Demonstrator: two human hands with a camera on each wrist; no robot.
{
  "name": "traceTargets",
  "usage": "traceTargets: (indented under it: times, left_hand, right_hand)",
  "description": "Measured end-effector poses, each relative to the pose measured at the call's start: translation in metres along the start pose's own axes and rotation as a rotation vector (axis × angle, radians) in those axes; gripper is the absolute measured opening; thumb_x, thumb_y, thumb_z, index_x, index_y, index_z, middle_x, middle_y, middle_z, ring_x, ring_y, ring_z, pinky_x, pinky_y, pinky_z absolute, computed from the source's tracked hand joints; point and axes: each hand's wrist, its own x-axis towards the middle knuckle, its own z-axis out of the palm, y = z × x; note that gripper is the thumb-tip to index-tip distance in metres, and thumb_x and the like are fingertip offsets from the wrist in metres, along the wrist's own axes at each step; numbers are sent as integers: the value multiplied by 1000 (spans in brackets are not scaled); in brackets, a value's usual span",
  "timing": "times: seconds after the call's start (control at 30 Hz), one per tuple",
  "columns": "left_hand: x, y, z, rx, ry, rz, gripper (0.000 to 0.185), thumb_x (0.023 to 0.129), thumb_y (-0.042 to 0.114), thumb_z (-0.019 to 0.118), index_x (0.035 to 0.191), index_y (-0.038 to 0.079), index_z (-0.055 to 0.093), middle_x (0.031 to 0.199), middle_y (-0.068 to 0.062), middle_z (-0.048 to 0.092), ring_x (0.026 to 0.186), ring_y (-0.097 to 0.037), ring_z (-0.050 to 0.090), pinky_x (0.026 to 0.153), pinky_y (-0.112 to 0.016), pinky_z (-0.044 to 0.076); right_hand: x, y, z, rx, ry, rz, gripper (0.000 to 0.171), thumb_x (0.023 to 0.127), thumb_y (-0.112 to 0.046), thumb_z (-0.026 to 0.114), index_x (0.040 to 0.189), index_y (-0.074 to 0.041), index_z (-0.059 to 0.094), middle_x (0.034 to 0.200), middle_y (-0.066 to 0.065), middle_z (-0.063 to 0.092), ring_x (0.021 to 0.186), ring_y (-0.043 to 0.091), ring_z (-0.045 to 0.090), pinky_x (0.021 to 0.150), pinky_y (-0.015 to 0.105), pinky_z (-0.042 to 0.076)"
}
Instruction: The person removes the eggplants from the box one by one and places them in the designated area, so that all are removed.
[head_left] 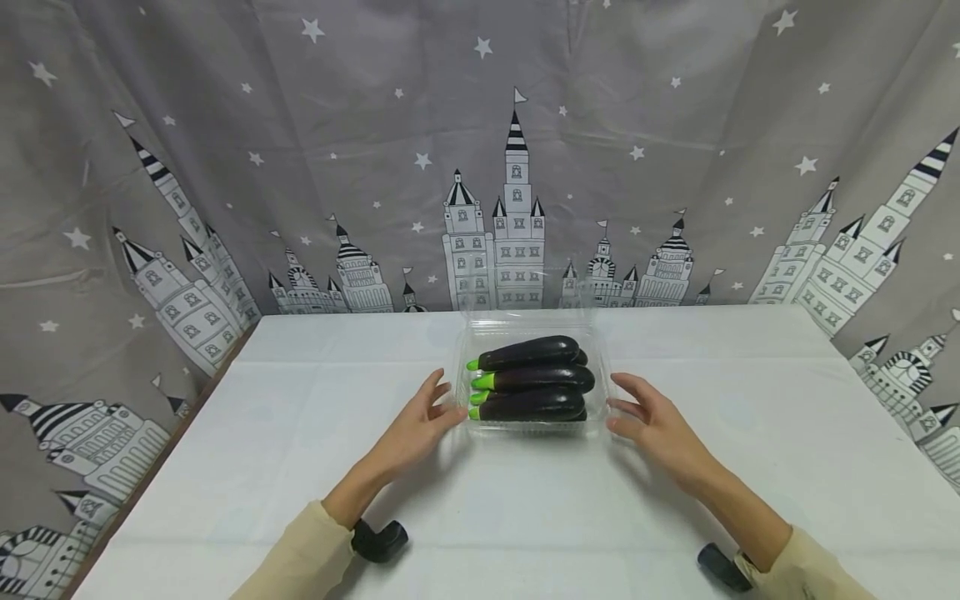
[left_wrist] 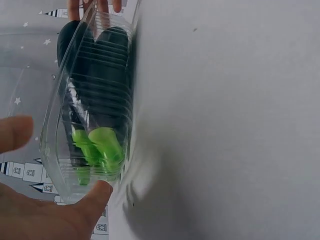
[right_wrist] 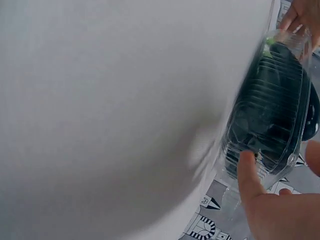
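A clear plastic clamshell box (head_left: pixel 534 427) stands on the white table, its see-through lid tipped up at the back. Inside lie several dark purple eggplants (head_left: pixel 542 379), their bright green stem ends pointing left. At the box's left side is my left hand (head_left: pixel 416 429), fingers spread and loosely bent, thumb against the front left corner. My right hand (head_left: pixel 663 433) is at the opposite side, its fingers also loosely bent. In the left wrist view, a fingertip of the left hand (left_wrist: pixel 55 215) meets the box's end wall. A right-hand (right_wrist: pixel 277 210) digit similarly reaches the box's other end.
A white cloth (head_left: pixel 540 517) covers the table. Right behind the table's back edge hangs a grey curtain (head_left: pixel 360 108) printed with castles and stars. Dark straps or devices (head_left: pixel 378 540) sit at both wrists, beside beige sleeves (head_left: pixel 300 558).
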Motion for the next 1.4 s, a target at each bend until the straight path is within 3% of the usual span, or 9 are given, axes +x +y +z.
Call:
traceTargets:
  times: [0.1,0.2,0.5,0.77,1.2,1.4]
  left_hand:
    - [4,2,-2,9,25,-4,89,96,32,65,159,8,6,160,-21,20,140,-38,35,112,-55,29]
    - [8,4,-3,6,6,8,95,93,36,68,160,13,5,162,-17,16,142,-37,32,113,-56,27]
    - [17,0,-2,15,-54,14,109,85,37,78,160,18,2,164,-13,7,145,-38,22,111,-57,30]
    - [33,-9,-3,20,-103,57,117,81,35,82,160,19,-3,164,-11,3,146,-36,19,113,-53,28]
    - [32,-11,-5,57,-133,53,124,78,40,83,159,16,-8,163,-10,16,146,-33,22,114,-51,26]
    - [33,-14,-6,22,-140,48,124,79,38,83,159,17,-9,163,-10,16,146,-33,23,114,-49,27]
  right_hand:
    - [2,-2,-5,-44,21,-24,65,94,-4,63,149,7,30,154,26,30,137,43,38,111,53,32]
    - [5,-7,-14,-73,57,-48,63,95,-7,63,148,6,33,152,26,33,138,43,36,112,57,27]
    - [22,-26,-30,-88,62,-91,53,97,-12,63,142,6,43,147,23,42,139,38,36,112,51,32]
    - [45,-55,-42,-157,-20,-90,50,98,-20,63,140,2,48,143,21,48,138,38,37,110,58,31]
    - [80,-70,-20,-157,-115,-92,46,97,-18,64,137,1,53,142,18,51,136,36,41,110,57,32]
    - [94,-72,-4,-185,-151,-117,45,96,-20,64,135,1,56,140,17,52,135,36,41,108,55,35]
